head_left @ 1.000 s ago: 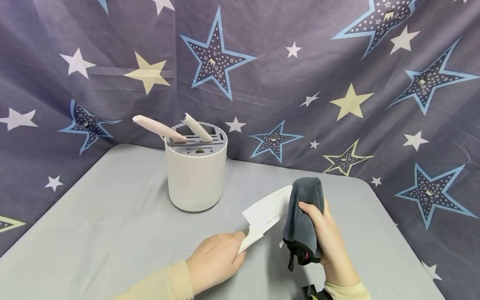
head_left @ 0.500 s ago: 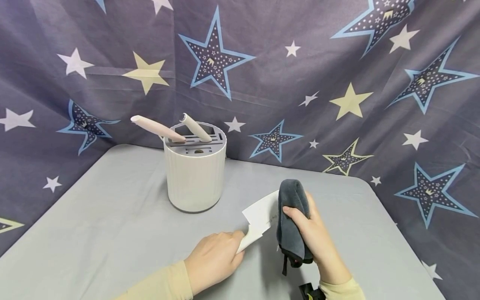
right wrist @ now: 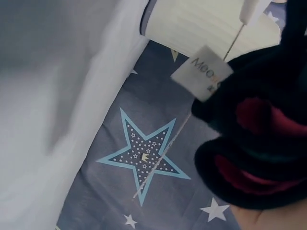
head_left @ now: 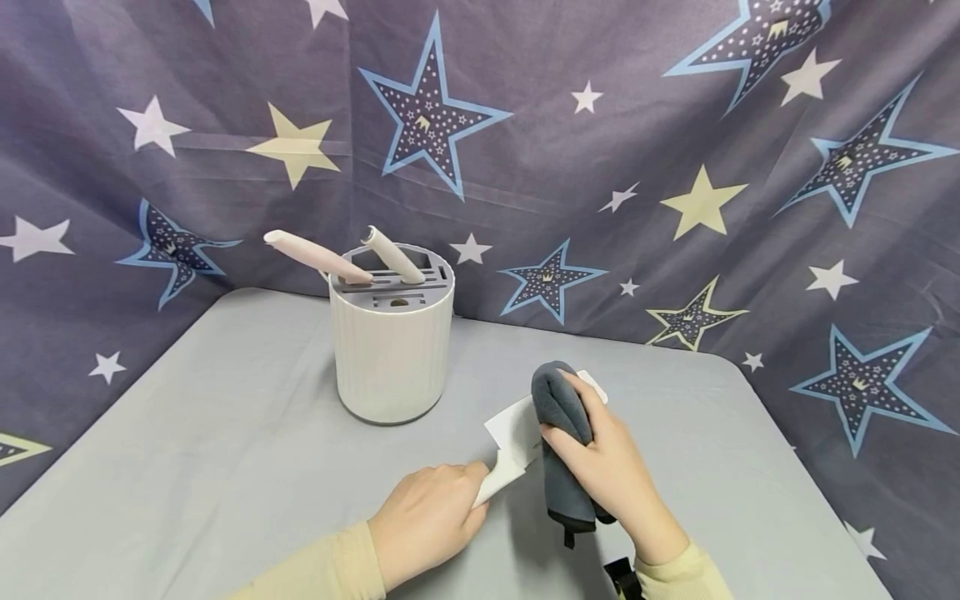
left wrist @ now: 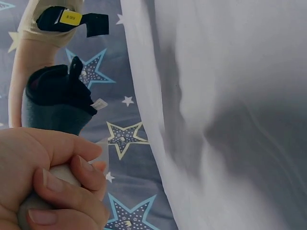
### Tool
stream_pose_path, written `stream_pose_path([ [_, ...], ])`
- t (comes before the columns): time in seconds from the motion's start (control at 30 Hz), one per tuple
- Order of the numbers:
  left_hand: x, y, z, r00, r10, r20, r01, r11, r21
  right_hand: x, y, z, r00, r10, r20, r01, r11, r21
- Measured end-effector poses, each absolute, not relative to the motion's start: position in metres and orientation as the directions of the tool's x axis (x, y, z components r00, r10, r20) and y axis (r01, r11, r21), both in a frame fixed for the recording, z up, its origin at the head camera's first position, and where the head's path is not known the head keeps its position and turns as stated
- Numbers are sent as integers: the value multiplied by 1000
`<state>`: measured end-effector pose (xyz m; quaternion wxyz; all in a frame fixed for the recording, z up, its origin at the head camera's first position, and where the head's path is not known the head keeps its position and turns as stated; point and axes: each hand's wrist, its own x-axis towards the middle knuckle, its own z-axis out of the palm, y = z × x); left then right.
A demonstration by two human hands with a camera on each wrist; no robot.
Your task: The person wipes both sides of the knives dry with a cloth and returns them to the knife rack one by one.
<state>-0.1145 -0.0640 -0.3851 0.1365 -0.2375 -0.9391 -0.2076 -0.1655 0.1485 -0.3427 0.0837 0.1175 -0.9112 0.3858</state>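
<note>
My left hand (head_left: 431,521) grips the pale handle of a kitchen knife (head_left: 513,432) with a broad white blade. In the left wrist view the fingers (left wrist: 67,191) curl round that handle. A folded dark grey cloth (head_left: 564,450) is in my right hand (head_left: 611,458), wrapped over the middle of the blade. The blade tip shows past the cloth on the right. From the right wrist view the cloth (right wrist: 259,129) shows dark edges, red inner folds and a white tag (right wrist: 202,73); the blade appears edge-on as a thin line.
A white ribbed knife block (head_left: 392,358) stands at the back of the grey table (head_left: 225,467). A pink handle (head_left: 318,256) and a cream handle (head_left: 393,255) stick out of its top. Behind the table hangs a star-patterned curtain (head_left: 570,175).
My right hand has slid the cloth left along the blade toward the handle, and the tip has come into view beyond it. The left hand and knife have stayed nearly still.
</note>
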Motion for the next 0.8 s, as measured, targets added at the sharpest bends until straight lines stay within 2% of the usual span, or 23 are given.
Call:
stream_pose_path([
  [0.23, -114, -64, -384, -852, 391, 348, 500, 806, 318, -165, 145, -342, -930, -210, 302, -343, 792, -505],
  [0.43, -115, -64, -384, -853, 401, 335, 504, 799, 327, -165, 140, -343, -919, -268, 291, -359, 873, -331],
  [0.6, -115, -64, -383, -858, 409, 312, 503, 794, 342, -165, 136, -345, -907, -325, 268, -383, 900, -206],
  [0.8, -115, -63, -382, -862, 407, 302, 496, 798, 341, -165, 135, -349, -858, -396, 328, -436, 898, -54],
])
